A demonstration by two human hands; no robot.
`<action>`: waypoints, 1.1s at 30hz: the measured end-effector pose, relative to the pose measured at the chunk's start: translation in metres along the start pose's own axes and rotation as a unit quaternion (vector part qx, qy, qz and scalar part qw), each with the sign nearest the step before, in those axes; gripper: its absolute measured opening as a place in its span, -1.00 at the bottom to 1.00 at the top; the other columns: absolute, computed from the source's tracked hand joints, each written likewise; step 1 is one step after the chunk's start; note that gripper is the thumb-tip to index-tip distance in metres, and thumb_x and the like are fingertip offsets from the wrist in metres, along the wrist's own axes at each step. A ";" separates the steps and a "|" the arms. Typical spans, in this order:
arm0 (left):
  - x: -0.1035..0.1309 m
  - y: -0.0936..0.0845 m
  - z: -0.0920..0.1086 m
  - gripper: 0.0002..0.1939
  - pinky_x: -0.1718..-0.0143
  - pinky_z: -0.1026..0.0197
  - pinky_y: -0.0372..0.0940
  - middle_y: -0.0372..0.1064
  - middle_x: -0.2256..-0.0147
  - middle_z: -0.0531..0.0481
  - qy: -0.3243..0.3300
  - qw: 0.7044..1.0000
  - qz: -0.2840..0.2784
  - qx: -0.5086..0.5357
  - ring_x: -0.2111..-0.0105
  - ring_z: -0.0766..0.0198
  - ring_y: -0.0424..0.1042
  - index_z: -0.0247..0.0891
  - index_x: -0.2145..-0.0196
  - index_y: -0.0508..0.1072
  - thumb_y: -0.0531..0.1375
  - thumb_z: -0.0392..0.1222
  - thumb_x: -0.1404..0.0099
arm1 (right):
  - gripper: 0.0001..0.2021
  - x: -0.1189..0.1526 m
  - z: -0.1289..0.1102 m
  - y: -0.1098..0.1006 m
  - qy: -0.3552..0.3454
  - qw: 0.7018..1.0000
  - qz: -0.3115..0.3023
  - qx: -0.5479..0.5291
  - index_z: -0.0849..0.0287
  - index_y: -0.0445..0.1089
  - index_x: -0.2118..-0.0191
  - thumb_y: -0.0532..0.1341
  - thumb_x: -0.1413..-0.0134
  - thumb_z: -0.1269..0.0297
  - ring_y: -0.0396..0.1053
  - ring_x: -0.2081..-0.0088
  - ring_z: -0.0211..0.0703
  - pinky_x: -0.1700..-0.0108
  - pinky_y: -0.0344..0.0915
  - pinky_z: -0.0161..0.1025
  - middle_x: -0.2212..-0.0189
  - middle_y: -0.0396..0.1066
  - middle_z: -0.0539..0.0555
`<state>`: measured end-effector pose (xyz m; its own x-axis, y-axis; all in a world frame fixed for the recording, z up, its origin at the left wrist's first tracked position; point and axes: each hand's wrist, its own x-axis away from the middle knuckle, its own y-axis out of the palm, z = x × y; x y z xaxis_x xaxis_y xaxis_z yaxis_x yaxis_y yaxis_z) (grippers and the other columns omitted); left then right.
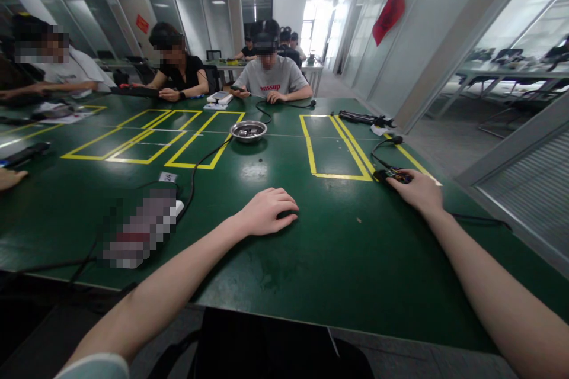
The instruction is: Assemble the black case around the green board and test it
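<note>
My left hand (269,212) rests on the green table (320,260), thumb and fingers apart, with nothing in it. On the right side, my right hand (420,189) is closed around a small black object with coloured bits (395,175); my fingers cover part of it, and its kind is unclear. A thin black cable (376,154) curves near that object toward a round black piece (397,140). Beyond my left hand stands a shallow metal bowl (249,137) with small metal pieces inside.
Yellow tape (344,177) marks rectangles on the tabletop. A blurred-out device with a cable (142,231) lies left of my forearm. A long black tool (365,118) lies at the far right. Several people sit across the table; another person's hand (11,179) enters at left.
</note>
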<state>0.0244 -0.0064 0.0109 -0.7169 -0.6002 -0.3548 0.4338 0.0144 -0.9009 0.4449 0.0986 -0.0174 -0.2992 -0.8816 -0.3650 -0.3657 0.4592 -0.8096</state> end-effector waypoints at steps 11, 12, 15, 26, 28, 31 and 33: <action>0.001 -0.003 0.004 -0.60 0.01 0.04 0.37 0.52 0.02 -0.17 -0.005 0.999 0.049 0.002 0.06 0.07 0.50 -0.23 -0.04 0.50 0.21 0.09 -0.41 | -0.68 0.105 -0.121 0.012 -0.368 0.872 -0.246 -0.211 0.11 0.54 0.04 0.35 -0.08 0.17 0.57 0.16 0.03 0.06 0.49 -0.05 0.16 0.60 0.13; 0.000 -0.004 0.005 -0.57 0.05 0.06 0.37 0.53 0.08 -0.17 0.005 0.999 0.045 0.008 0.11 0.08 0.50 -0.25 0.03 0.52 0.24 0.15 -0.36 | -0.69 0.119 -0.132 0.011 -0.410 0.840 -0.277 -0.224 0.12 0.54 0.02 0.34 -0.11 0.19 0.56 0.20 -0.01 0.10 0.48 -0.10 0.20 0.59 0.12; 0.000 -0.003 0.011 -0.55 0.21 0.12 0.35 0.47 0.32 -0.09 0.037 0.999 0.003 0.025 0.27 0.14 0.45 -0.23 0.33 0.47 0.29 0.26 -0.26 | -0.73 0.145 -0.150 0.005 -0.476 0.776 -0.325 -0.255 0.12 0.52 0.02 0.34 -0.16 0.25 0.55 0.19 -0.06 0.13 0.47 -0.18 0.18 0.56 0.11; 0.002 -0.003 0.007 -0.50 0.16 0.10 0.33 0.49 0.21 -0.11 0.019 0.999 -0.049 -0.008 0.21 0.10 0.45 -0.25 0.27 0.51 0.36 0.28 -0.18 | -0.73 0.137 -0.145 0.002 -0.433 0.806 -0.281 -0.289 0.12 0.47 0.06 0.38 -0.14 0.22 0.55 0.20 -0.06 0.12 0.46 -0.16 0.19 0.57 0.10; 0.002 -0.005 0.007 -0.44 0.10 0.05 0.33 0.51 0.14 -0.13 0.004 0.999 -0.047 -0.022 0.14 0.05 0.47 -0.27 0.18 0.54 0.38 0.29 -0.14 | -0.76 0.135 -0.145 0.002 -0.429 0.805 -0.282 -0.296 0.12 0.47 0.09 0.38 -0.13 0.22 0.54 0.20 -0.07 0.13 0.47 -0.16 0.20 0.56 0.09; 0.001 -0.006 0.007 -0.35 0.03 0.00 0.33 0.50 0.03 -0.18 -0.016 0.998 -0.046 -0.031 0.04 -0.03 0.46 -0.27 0.06 0.56 0.41 0.31 -0.11 | -0.78 0.134 -0.146 0.001 -0.436 0.794 -0.280 -0.318 0.11 0.48 0.12 0.39 -0.12 0.24 0.54 0.15 -0.04 0.06 0.48 -0.13 0.17 0.55 0.12; 0.001 -0.006 0.008 -0.31 -0.01 -0.02 0.33 0.49 -0.04 -0.21 -0.019 0.998 -0.052 -0.027 -0.02 -0.06 0.45 -0.25 -0.01 0.55 0.41 0.32 -0.11 | -0.78 0.135 -0.147 0.001 -0.439 0.790 -0.278 -0.326 0.10 0.48 0.12 0.39 -0.11 0.25 0.54 0.11 -0.03 0.03 0.48 -0.11 0.14 0.54 0.13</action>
<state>0.0259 -0.0135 0.0184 -0.7355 -0.6300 -0.2495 0.3267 -0.0071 -0.9451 0.2748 -0.0035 -0.0003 0.6893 -0.5702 -0.4468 -0.6872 -0.3194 -0.6525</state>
